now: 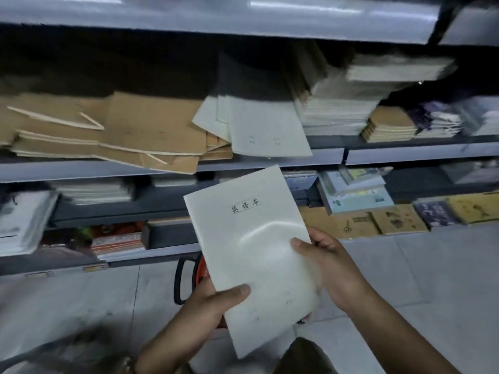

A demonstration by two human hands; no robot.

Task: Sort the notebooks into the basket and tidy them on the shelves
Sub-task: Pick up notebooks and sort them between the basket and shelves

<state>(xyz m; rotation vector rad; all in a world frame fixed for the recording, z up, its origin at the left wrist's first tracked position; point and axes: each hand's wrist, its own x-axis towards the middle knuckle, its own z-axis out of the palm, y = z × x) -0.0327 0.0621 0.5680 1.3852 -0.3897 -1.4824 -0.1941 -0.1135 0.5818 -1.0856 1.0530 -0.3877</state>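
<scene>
I hold a white notebook (251, 255) with black printed characters near its top, tilted, in front of the shelves. My left hand (216, 300) grips its lower left edge, thumb on the cover. My right hand (326, 263) grips its right edge. Behind and below the notebook, a red basket with a black handle (181, 279) stands on the floor, mostly hidden. On the middle shelf (270, 157) lie untidy brown notebooks (129, 133) and a loose pile of white notebooks (259, 125).
Taller stacks of white and brown notebooks (337, 109) fill the shelf's right part. Lower shelves hold wrapped packs (24, 222) and coloured books (356, 195). Brown and yellow books (397, 220) lie at floor level on the right. The floor is pale tile (432, 279).
</scene>
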